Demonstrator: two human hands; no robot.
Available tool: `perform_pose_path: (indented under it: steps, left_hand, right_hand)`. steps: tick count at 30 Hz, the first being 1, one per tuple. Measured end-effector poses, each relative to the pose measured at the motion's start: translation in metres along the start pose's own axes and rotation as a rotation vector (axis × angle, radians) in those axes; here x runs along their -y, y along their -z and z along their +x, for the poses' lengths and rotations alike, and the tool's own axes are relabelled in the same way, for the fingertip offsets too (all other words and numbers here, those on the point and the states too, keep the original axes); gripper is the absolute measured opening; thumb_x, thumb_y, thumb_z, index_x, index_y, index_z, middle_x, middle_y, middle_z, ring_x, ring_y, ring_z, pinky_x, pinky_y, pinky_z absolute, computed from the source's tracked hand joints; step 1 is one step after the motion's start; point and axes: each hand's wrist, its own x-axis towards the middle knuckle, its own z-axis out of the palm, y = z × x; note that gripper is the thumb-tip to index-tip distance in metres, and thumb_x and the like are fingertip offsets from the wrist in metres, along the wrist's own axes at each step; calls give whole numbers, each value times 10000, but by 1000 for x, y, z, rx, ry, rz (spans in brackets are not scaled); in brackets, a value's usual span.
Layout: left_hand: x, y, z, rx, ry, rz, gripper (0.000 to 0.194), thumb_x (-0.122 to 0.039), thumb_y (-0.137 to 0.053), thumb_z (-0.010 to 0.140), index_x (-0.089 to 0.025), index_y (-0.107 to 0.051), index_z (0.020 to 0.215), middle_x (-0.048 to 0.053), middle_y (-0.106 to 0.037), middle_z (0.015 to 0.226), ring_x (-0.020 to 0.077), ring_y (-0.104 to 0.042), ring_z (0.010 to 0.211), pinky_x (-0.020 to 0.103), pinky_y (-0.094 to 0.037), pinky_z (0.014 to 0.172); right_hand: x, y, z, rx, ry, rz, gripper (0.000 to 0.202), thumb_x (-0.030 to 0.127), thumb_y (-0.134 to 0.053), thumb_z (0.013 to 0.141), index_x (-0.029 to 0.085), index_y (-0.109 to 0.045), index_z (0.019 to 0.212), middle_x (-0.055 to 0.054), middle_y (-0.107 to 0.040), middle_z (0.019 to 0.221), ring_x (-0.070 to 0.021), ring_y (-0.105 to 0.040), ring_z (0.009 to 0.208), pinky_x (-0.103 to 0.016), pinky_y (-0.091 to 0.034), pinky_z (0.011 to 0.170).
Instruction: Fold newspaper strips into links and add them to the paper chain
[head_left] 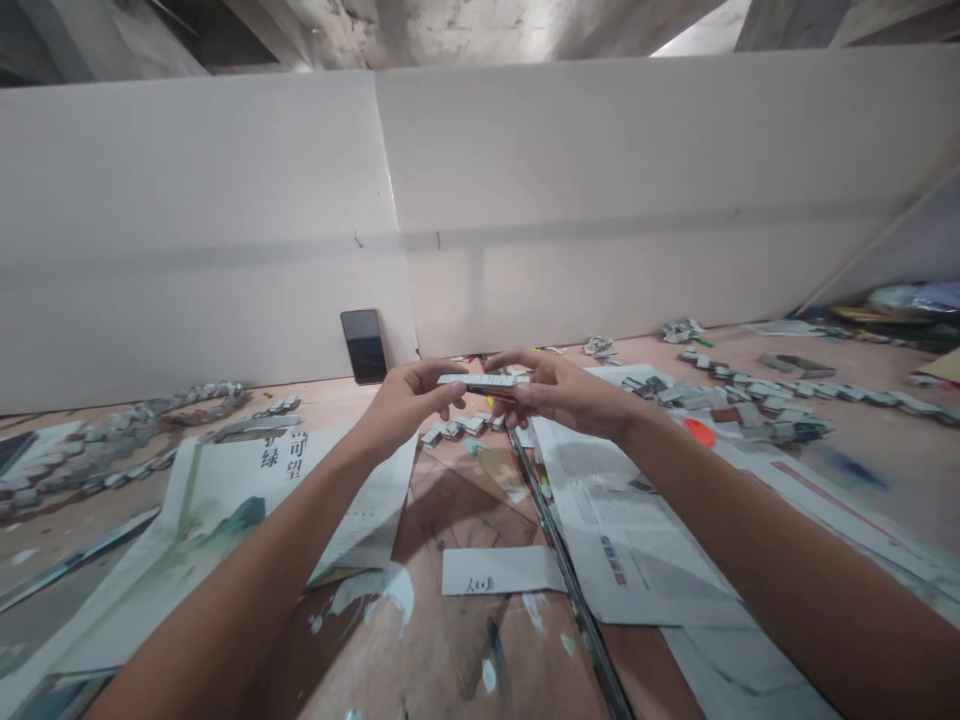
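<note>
A narrow folded strip of printed paper [484, 381] is held level above the middle of the table. My left hand [409, 400] pinches its left end between thumb and fingers. At the right end, my right hand [551, 390] grips it the same way. Just below the hands lies a short chain of folded paper pieces [465, 427]. Nearer to me, a white paper slip with handwriting [495, 571] rests flat on the stained tabletop [442, 660].
A phone [364, 346] leans on the white wall board [225, 230]. Newspaper sheets [622, 540] and a long dark metal strip [574, 585] lie on the table. Folded-paper chains sit at left [112, 440] and right [780, 392].
</note>
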Motion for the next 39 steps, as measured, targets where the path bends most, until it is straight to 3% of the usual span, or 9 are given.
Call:
perform_pose_path:
  steps: [4,8,12,16,19,26,33,39]
  left_hand:
    - [11,-9,2,-48,115,-348,243,-354,-683,774,-191,-683,955,80,-666,1002,141,-627,756,211,-442,545]
    - [13,-16,2,-73,156,-496,233,-380,-651,805,-196,-672,947,78,-653,1102,164,-644,842,230,-484,610]
    - [11,-20,2,-97,147,-543,260,-414,-597,839,-220,-662,998,76,-642,1168,198,-644,924,300,-525,718]
    - [12,-21,2,-105,114,-497,309,-449,-553,855,-209,-648,1024,104,-662,1123,210,-655,889,330,-535,696]
    - [10,-21,2,-140,36,-366,320,-436,-606,821,-161,-659,975,114,-677,1027,195,-654,831,297,-523,652]
    - [1,-19,-1,-252,35,-221,251,-343,-712,722,-127,-677,844,31,-628,721,147,-615,713,261,-520,617]
    - [-1,-18,0,-320,32,-248,244,-342,-727,698,-119,-666,779,2,-592,623,106,-571,591,244,-515,568]
    - [-3,-18,0,-349,-49,-237,263,-294,-729,707,-171,-521,810,-55,-556,533,94,-564,513,223,-502,526]
  right_hand:
    - [-7,-6,6,-148,96,37,416,315,-721,758,203,-527,1109,-54,-683,912,-148,-648,743,-302,-521,703]
    - [-9,-14,10,-98,143,49,302,296,-727,741,192,-598,993,-63,-685,964,-175,-662,835,-329,-537,742]
    - [-7,-27,10,-111,218,-13,356,253,-743,706,219,-628,1041,-68,-656,1147,-224,-630,1043,-359,-545,817]
    - [-4,-41,8,-400,437,-379,169,185,-658,757,214,-696,918,-48,-724,961,-211,-667,963,-366,-542,829]
    - [-5,-46,7,-534,572,-635,192,114,-586,769,226,-724,840,-28,-743,840,-186,-693,830,-332,-553,773]
    - [-12,-46,8,-528,616,-790,239,131,-545,791,240,-733,891,-28,-749,859,-188,-701,802,-324,-562,738]
    - [-19,-45,10,-442,691,-843,238,173,-534,846,258,-733,947,-33,-743,888,-183,-692,834,-327,-564,755]
    - [-22,-44,10,-412,749,-869,237,170,-540,861,243,-721,996,-57,-738,920,-181,-684,859,-328,-561,766]
